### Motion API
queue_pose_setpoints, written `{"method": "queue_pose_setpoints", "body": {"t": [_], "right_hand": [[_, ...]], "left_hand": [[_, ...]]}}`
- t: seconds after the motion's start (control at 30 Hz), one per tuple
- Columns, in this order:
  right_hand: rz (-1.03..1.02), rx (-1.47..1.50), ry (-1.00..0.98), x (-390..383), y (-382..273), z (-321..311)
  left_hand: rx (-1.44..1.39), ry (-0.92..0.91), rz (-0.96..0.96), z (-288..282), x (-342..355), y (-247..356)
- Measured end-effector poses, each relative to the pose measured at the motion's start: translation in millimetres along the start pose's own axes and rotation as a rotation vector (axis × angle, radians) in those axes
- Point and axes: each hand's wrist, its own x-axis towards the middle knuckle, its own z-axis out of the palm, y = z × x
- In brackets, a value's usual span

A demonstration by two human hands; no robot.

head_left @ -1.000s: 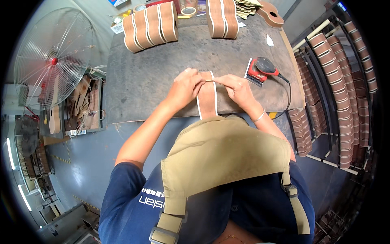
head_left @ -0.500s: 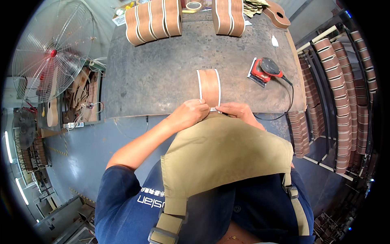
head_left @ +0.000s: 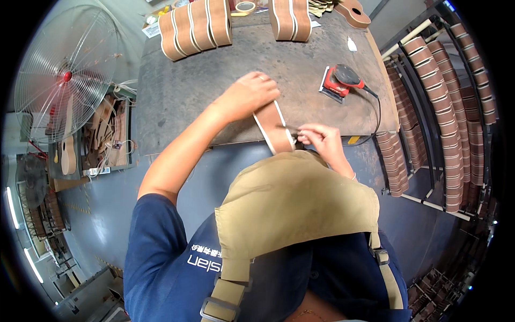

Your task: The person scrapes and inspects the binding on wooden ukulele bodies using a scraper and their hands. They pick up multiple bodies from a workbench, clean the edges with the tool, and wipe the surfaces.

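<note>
A small wooden ukulele body (head_left: pixel 272 126) with white edge binding stands on its side at the table's near edge, tilted, its near end against my apron. My left hand (head_left: pixel 249 95) is closed over its far end. Beside the near right edge, my right hand (head_left: pixel 322 138) pinches a small, thin dark tool (head_left: pixel 293 132), blurred, its tip at the white binding. The tool's exact kind cannot be made out.
On the dark table (head_left: pixel 214 80) lie a red and black sander (head_left: pixel 339 83) with its cord, a white bottle (head_left: pixel 352 44), a tape roll (head_left: pixel 245 7) and more ukulele bodies (head_left: pixel 196 27). A large fan (head_left: pixel 67 76) stands left; a rack of bodies (head_left: pixel 437 118) stands right.
My left hand has moved from the near end to the far end of the ukulele body, which now leans leftward at the top. My right hand has lifted slightly, showing the dark tool.
</note>
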Motion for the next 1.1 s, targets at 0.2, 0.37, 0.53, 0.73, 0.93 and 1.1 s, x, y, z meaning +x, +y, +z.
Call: {"method": "queue_pose_setpoints", "body": {"t": [0.2,0.37,0.53,0.73,0.93,1.1], "right_hand": [[0.114,0.304,0.188,14,-7,4],[0.182,0.396,0.1,47,-18,51],[0.196,0.363,-0.016,58,-1,88],[0.116,0.235,-0.091,36,11,95],[0.132,0.268,-0.164,36,4,83],[0.072,0.298,-0.014,66,-16,50]], "left_hand": [[-0.141,-0.02,-0.664,-21,-55,39],[-0.155,0.036,-0.941,7,-69,128],[-0.375,-0.115,-1.153,24,-56,182],[-0.697,-0.282,-1.103,41,-75,173],[-1.244,-0.267,-1.173,94,-115,136],[-1.378,-0.36,-1.194,88,-99,102]]}}
